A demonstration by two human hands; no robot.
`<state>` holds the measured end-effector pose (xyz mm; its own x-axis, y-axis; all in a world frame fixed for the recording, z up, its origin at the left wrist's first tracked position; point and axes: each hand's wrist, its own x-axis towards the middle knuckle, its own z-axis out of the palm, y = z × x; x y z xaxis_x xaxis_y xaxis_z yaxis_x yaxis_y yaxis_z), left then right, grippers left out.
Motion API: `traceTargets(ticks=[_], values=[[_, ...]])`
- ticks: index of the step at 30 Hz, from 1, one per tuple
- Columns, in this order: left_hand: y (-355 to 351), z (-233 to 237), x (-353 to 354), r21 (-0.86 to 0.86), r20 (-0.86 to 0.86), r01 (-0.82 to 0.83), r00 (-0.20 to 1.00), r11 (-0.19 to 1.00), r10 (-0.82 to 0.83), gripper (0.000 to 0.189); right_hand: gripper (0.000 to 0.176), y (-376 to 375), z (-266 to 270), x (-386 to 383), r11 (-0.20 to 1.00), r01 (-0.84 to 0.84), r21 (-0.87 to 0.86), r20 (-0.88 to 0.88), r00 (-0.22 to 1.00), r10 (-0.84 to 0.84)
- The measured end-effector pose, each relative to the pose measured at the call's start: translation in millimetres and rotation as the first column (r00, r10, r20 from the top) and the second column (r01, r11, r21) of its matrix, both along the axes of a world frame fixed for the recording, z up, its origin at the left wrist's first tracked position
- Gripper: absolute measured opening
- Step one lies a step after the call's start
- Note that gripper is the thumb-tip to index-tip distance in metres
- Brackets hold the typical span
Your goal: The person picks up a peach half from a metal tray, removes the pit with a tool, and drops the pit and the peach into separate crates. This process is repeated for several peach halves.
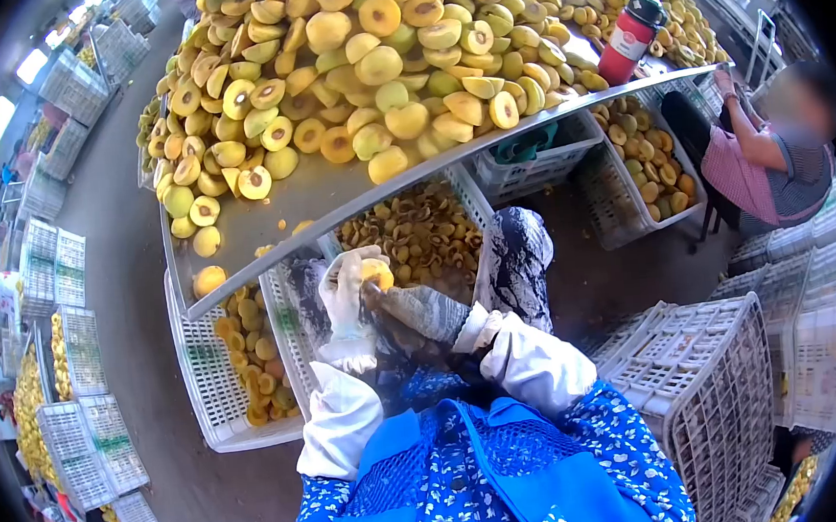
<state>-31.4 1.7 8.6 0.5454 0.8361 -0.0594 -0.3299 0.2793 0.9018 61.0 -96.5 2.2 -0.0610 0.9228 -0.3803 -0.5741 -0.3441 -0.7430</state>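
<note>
My left hand (344, 291), in a white glove, is closed around a yellow peach half (377, 271) above my lap. Close against that fruit is my right hand (422, 312), in a grey knitted glove with dark, stained fingertips. Its fingers are pressed together at the fruit's lower edge; what they hold, if anything, is too small to make out. Before me a metal table (283, 234) bears a big heap of halved yellow peaches (378, 65), several with the brown stone hollow showing. Below the hands, between my knees, a crate holds brownish stones and scraps (411, 237).
A white crate of peach halves (215, 400) stands at my left, another crate (616, 216) under the table's right. A red bottle (628, 38) is on the table. Stacked crates (711, 365) are close on my right. A person (773, 155) sits at the far right.
</note>
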Motion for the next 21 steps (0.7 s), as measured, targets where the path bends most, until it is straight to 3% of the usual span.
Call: traceTargets(ticks=[2, 3, 4, 5, 7, 8, 9, 10, 11, 13, 15, 17, 19, 20, 21], values=[[-4.5, -6.7, 4.1, -0.036, 0.006, -0.099, 0.995, 0.994, 0.099, 0.03, 0.029, 4.3, -14.6, -15.0, 0.978, 0.203, 0.047, -0.292, 0.939, -0.181], [-6.5, -8.5, 3.4, -0.054, 0.004, -0.148, 0.989, 0.988, 0.149, 0.03, 0.028, -0.4, -18.7, -14.9, 0.989, 0.147, 0.004, -0.364, 0.922, -0.136], [-3.5, -2.8, -0.1, -0.048, -0.106, -0.138, 0.986, 0.989, 0.133, 0.024, 0.029, -5.8, 15.9, -11.9, 0.995, 0.09, -0.037, -0.437, 0.894, -0.097], [-0.1, 2.7, -4.7, 0.003, -0.128, -0.069, 0.989, 0.998, 0.069, 0.022, 0.029, -6.5, 17.8, -6.9, 0.999, 0.036, -0.04, -0.473, 0.88, -0.05], [7.3, 13.0, -12.2, 0.091, -0.18, 0.086, 0.981, 0.992, -0.069, 0.018, 0.03, 0.3, -24.8, 11.4, 0.982, -0.179, 0.061, -0.446, 0.875, 0.187], [9.9, 17.9, -15.4, 0.265, -0.294, 0.215, 0.946, 0.94, -0.134, 0.015, 0.032, 3.8, -15.9, 23.2, 0.956, -0.284, 0.07, -0.38, 0.879, 0.289], [5.9, 19.8, -16.6, 0.203, -0.291, 0.229, 0.942, 0.952, -0.165, 0.015, 0.035, 1.0, -0.4, 32.6, 0.916, -0.399, 0.036, -0.305, 0.869, 0.39], [4.2, 23.2, -16.2, 0.151, -0.281, 0.236, 0.941, 0.96, -0.187, 0.015, 0.039, 2.2, 6.6, 29.4, 0.94, -0.341, -0.001, -0.201, 0.921, 0.334], [5.5, 28.1, -14.6, 0.11, -0.268, 0.242, 0.941, 0.964, -0.206, 0.015, 0.039, -1.7, 22.2, 27.3, 0.951, -0.308, -0.023, -0.233, 0.927, 0.295], [-1.8, 21.2, -13.5, 0.086, 0.013, 0.154, 0.988, 0.984, -0.156, 0.032, 0.039, -19.2, 50.5, 15.1, 0.97, -0.238, -0.056, -0.281, 0.936, 0.213], [-2.6, -7.3, -13.7, -0.156, 0.092, 0.077, 0.994, 0.985, -0.064, 0.046, 0.038, -16.2, 19.0, -12.8, 0.996, -0.015, 0.093, -0.087, 0.996, 0.023], [-8.0, 6.7, -16.7, -0.243, 0.013, -0.044, 0.999, 0.969, 0.049, 0.05, 0.04, -3.9, -21.8, -42.4, 0.938, 0.174, 0.299, 0.216, 0.945, -0.244], [-10.8, 26.2, -23.9, -0.454, 0.039, -0.114, 0.988, 0.883, 0.148, 0.045, 0.037, 4.5, -19.9, -42.5, 0.841, 0.027, 0.54, 0.597, 0.692, -0.405], [-13.2, 38.8, -24.6, -0.647, 0.166, -0.125, 0.94, 0.752, 0.299, 0.037, 0.031, 5.4, -13.8, -43.4, 0.877, -0.019, 0.48, 0.69, 0.626, -0.364], [-7.8, 47.0, -31.1, -0.64, 0.16, -0.119, 0.946, 0.759, 0.283, 0.036, 0.028, 11.3, -16.6, -42.1, 0.875, -0.057, 0.48, 0.723, 0.591, -0.358]])
